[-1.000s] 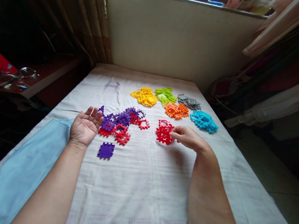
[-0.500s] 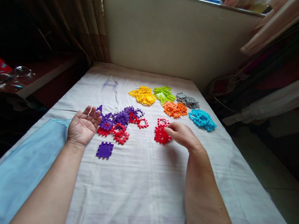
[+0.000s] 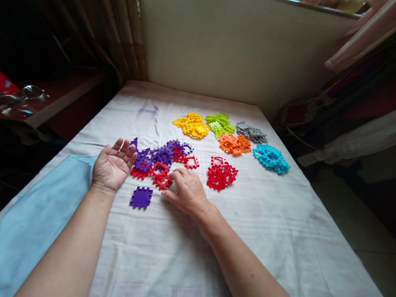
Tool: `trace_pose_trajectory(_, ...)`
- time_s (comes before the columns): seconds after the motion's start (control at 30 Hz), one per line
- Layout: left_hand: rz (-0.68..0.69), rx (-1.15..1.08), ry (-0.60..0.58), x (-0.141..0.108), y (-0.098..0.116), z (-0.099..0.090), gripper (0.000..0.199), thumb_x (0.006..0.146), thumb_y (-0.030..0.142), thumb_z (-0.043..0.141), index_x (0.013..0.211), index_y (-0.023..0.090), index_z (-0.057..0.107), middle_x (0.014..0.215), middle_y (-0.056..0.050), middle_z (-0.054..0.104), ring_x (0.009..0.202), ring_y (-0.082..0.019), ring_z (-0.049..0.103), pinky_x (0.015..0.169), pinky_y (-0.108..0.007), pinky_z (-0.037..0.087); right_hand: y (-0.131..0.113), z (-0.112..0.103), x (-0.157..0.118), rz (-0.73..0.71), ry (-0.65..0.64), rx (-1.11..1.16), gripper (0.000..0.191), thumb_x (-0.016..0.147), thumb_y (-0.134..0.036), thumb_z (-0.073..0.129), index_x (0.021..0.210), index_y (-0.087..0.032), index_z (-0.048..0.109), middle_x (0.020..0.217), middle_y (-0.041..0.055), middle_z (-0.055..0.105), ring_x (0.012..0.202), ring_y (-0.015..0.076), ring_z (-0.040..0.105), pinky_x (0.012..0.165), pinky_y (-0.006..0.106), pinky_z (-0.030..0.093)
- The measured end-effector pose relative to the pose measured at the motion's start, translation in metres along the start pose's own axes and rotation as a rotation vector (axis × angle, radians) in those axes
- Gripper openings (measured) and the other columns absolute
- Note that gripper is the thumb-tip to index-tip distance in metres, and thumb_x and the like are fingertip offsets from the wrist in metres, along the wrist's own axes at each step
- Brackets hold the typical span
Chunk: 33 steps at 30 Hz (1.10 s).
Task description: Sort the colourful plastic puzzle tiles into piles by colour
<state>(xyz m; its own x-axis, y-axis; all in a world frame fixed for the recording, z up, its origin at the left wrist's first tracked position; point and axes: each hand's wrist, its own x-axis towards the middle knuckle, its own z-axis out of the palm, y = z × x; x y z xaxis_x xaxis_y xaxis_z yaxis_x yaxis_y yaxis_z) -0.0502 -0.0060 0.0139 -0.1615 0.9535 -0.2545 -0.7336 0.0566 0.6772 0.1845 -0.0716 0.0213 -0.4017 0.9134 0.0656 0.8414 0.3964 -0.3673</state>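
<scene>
My left hand [image 3: 112, 167] rests palm up with fingers loosely spread, beside a mixed pile of purple interlocking plastic tiles [image 3: 163, 156] and red ones. Holding nothing that I can see, my right hand [image 3: 189, 191] reaches in at the pile's right side. Its thumb and forefinger are apart at the edge of a red openwork tile [image 3: 162, 181]; whether they touch it I cannot tell. A single flat purple square tile [image 3: 141, 198] lies in front of the pile. To the right of my right hand is a separate heap of red tiles [image 3: 221, 175].
Farther back lie heaps of yellow tiles [image 3: 192, 125], green tiles [image 3: 220, 124], orange tiles [image 3: 234, 144], grey tiles [image 3: 252, 132] and blue tiles [image 3: 271, 159]. A light blue cloth [image 3: 41, 218] covers the left edge. Eyeglasses [image 3: 33, 92] sit on a side shelf.
My right hand has moved left from the separate red heap to the mixed pile, leaving a red tile on that heap. My left hand stays palm up in place.
</scene>
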Motion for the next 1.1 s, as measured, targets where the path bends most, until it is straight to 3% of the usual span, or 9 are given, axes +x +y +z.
trace_pose_trajectory(0.33, 0.006, -0.003, -0.012, 0.001, -0.001, -0.003, 0.023, 0.091, 0.034, 0.052, 0.095, 0.019, 0.069, 0.100, -0.006, 0.076, 0.092, -0.019, 0.072, 0.076, -0.033, 0.061, -0.001, 0.000, 0.001, -0.006, -0.023, -0.088, 0.023, 0.089, -0.034, 0.059, 0.104, -0.018, 0.066, 0.109, 0.0106, 0.068, 0.105, 0.0247, 0.058, 0.092, 0.035, 0.044)
trace_pose_trajectory(0.53, 0.000, -0.014, -0.001, -0.001, 0.000, 0.001, 0.021, 0.090, 0.035, 0.055, 0.094, 0.019, 0.069, 0.094, -0.005, 0.076, 0.087, -0.019, 0.072, 0.073, -0.032, 0.061, 0.011, -0.031, -0.006, 0.024, -0.146, -0.037, 0.027, 0.092, -0.044, 0.058, 0.098, -0.021, 0.071, 0.102, 0.0087, 0.069, 0.093, 0.0209, 0.064, 0.079, 0.029, 0.045)
trace_pose_trajectory(0.7, 0.000, -0.018, 0.017, -0.002, 0.000, 0.003, 0.021, 0.090, 0.035, 0.055, 0.094, 0.019, 0.068, 0.093, -0.004, 0.075, 0.086, -0.019, 0.072, 0.072, -0.033, 0.061, 0.029, -0.057, -0.013, 0.069, -0.199, 0.073, 0.015, 0.084, -0.029, 0.068, 0.096, -0.023, 0.073, 0.104, 0.0053, 0.070, 0.095, 0.0193, 0.065, 0.081, 0.027, 0.045)
trace_pose_trajectory(0.83, 0.001, 0.001, 0.009, -0.001, 0.000, 0.001, 0.019, 0.087, 0.036, 0.060, 0.094, 0.020, 0.068, 0.096, -0.005, 0.075, 0.088, -0.019, 0.072, 0.074, -0.032, 0.060, 0.059, -0.076, -0.019, 0.198, -0.123, 0.134, 0.014, 0.082, -0.031, 0.068, 0.093, -0.024, 0.073, 0.100, 0.0035, 0.072, 0.090, 0.0182, 0.065, 0.078, 0.026, 0.045)
trace_pose_trajectory(1.0, -0.004, -0.002, 0.011, -0.001, 0.000, 0.002, 0.020, 0.089, 0.036, 0.057, 0.093, 0.020, 0.068, 0.095, -0.005, 0.075, 0.088, -0.019, 0.072, 0.073, -0.032, 0.061, 0.114, -0.098, -0.037, 0.522, 0.065, 0.133, 0.020, 0.078, -0.035, 0.068, 0.092, -0.022, 0.074, 0.096, 0.0051, 0.073, 0.086, 0.0200, 0.065, 0.073, 0.027, 0.046)
trace_pose_trajectory(1.1, -0.007, -0.013, 0.021, -0.001, 0.000, 0.002, 0.022, 0.091, 0.035, 0.052, 0.094, 0.020, 0.068, 0.093, -0.005, 0.076, 0.087, -0.019, 0.072, 0.072, -0.032, 0.061, 0.139, -0.101, -0.048, 0.680, 0.060, 0.077, 0.024, 0.075, -0.037, 0.070, 0.092, -0.021, 0.074, 0.090, 0.0055, 0.073, 0.082, 0.0207, 0.065, 0.070, 0.028, 0.046)
